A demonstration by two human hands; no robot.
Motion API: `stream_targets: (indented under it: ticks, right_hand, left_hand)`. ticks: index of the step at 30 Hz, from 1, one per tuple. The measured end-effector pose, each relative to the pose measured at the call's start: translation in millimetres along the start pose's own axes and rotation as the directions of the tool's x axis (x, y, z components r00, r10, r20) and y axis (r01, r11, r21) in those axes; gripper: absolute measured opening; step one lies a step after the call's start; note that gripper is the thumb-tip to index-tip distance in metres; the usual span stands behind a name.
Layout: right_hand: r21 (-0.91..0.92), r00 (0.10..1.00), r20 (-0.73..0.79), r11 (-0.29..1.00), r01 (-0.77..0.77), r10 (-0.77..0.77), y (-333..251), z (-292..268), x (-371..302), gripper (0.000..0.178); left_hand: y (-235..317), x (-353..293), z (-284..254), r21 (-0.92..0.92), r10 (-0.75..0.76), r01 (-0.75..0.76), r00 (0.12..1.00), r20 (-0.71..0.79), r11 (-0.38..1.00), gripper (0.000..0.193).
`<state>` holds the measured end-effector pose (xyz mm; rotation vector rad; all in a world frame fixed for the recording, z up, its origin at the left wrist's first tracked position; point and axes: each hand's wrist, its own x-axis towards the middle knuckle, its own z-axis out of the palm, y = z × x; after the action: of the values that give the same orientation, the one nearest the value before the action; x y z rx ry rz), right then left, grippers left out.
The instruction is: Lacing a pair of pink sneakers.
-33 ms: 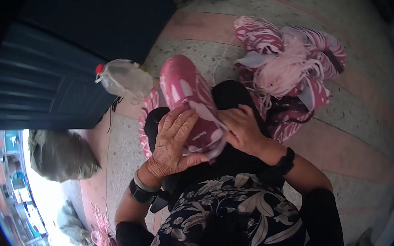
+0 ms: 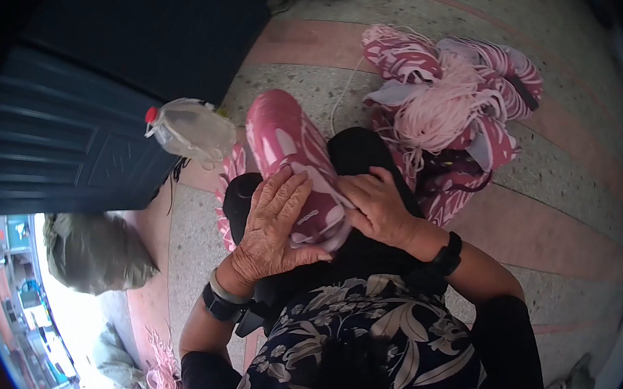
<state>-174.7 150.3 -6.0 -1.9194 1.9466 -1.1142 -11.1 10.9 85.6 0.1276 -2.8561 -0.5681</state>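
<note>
A pink shoe-shaped piece with white patches [image 2: 287, 137] lies on a black form [image 2: 360, 150] in my lap. My left hand [image 2: 272, 221] lies over its near end, fingers curled around it. My right hand [image 2: 377, 204] grips the same end from the right side, where the pink piece meets the black form. Both wrists wear dark bands. My flowered shirt [image 2: 380, 341] fills the lower middle.
A heap of pink patterned pieces and pale pink cord [image 2: 446, 95] lies on the speckled floor at the upper right. A clear plastic bottle with a red cap [image 2: 191, 131] lies on its side by a dark blue door [image 2: 64, 143]. A grey sack [image 2: 95, 253] sits at the left.
</note>
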Motion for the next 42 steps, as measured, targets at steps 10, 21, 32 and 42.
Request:
stream_targets:
  ticks: [10, 21, 32, 42]
  right_hand:
    - [0.102, 0.818, -0.245, 0.853, -0.512, 0.521, 152, -27, -73, 0.010]
    - [-0.137, 0.684, -0.368, 0.691, -0.710, 0.630, 231, 24, -27, 0.008]
    - [-0.474, 0.898, -0.204, 0.763, -0.439, 0.390, 256, 50, -35, 0.005]
    - [-0.033, 0.887, -0.365, 0.948, -0.317, 0.284, 145, 8, 14, 0.008]
  left_hand:
    - [-4, -1, 32, 0.257, 0.128, -0.192, 0.961, 0.245, 0.947, 0.050]
    - [-2, 6, 40, 0.260, 0.017, -0.082, 0.970, 0.242, 0.962, 0.051]
    - [-3, 7, 41, 0.216, -0.029, -0.021, 0.973, 0.228, 0.976, 0.051]
    - [-5, 16, 18, -0.125, 0.031, -0.020, 0.995, 0.091, 0.992, 0.058]
